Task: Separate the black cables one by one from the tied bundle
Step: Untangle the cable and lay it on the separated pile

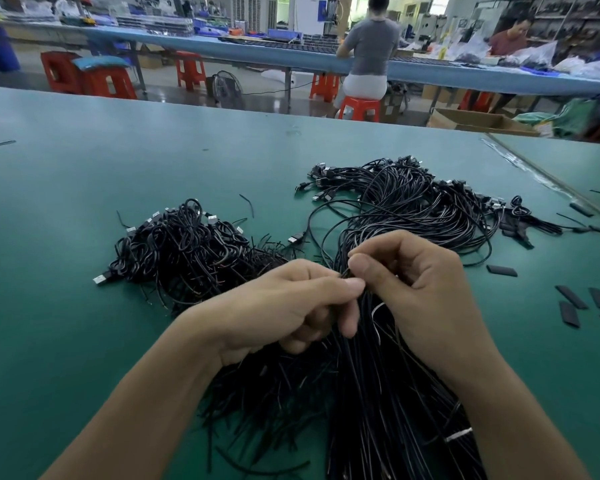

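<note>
Two hands meet over the bundle (378, 393), which lies at the near edge of the green surface (84, 202) and runs back toward its middle. The left hand (291, 306) has its fingers (350, 285) curled, thumb and forefinger pinching one cable (345, 271) at the top of the bundle. The right hand (420, 282) pinches the same cable just beside it, other fingers folded. A white tie (458, 434) wraps the bundle near the right wrist. A pile (184, 251) of coiled cables sits left of centre, a looser heap (413, 199) farther back on the right. Short black sleeves (568, 306) lie near the right edge.
</note>
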